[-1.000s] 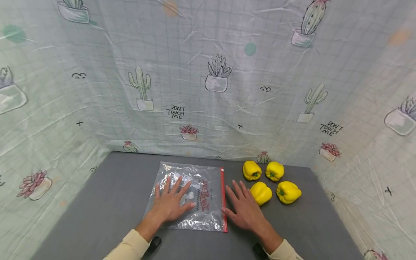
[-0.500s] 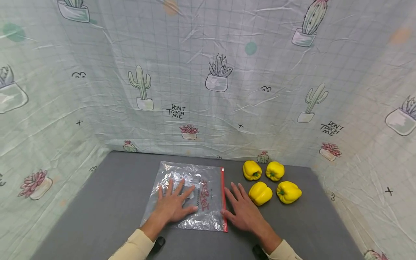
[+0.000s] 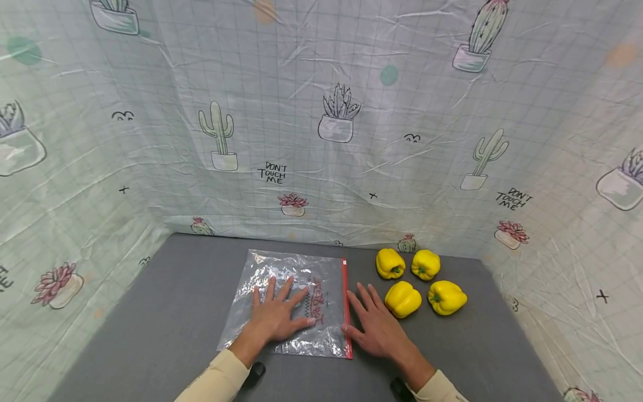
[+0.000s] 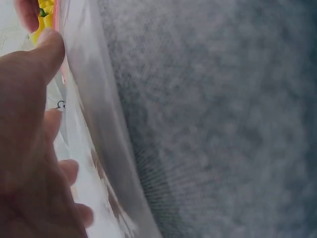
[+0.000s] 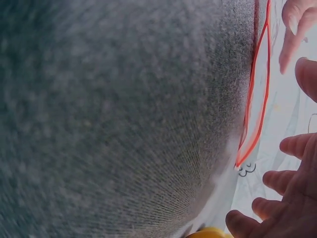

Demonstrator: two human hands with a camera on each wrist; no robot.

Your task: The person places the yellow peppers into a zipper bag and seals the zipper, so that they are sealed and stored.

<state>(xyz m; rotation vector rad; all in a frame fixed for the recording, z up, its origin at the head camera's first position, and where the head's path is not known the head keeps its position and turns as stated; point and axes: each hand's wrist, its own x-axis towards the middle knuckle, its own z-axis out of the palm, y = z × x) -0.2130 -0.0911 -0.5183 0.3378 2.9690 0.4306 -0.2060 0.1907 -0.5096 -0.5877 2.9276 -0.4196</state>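
Note:
A clear plastic zip bag with red printing lies flat on the grey table, its red zip edge to the right. Spread over the bag's middle is my left hand, palm down with straight fingers. My right hand lies just right of the zip edge, fingers extended and thumb tip at the red strip. In the right wrist view the red strip shows as two lines with a gap between them. Beyond my right fingers sits the nearest yellow bell pepper. Neither hand grips anything.
More yellow bell peppers, one at back left, one at back right and one at front right, stand close together on the table. A cactus-print curtain surrounds the table at the back and sides.
My left hand has slid a little to the right across the bag, toward the red printing. My right hand has barely shifted; the bag and peppers stay put.

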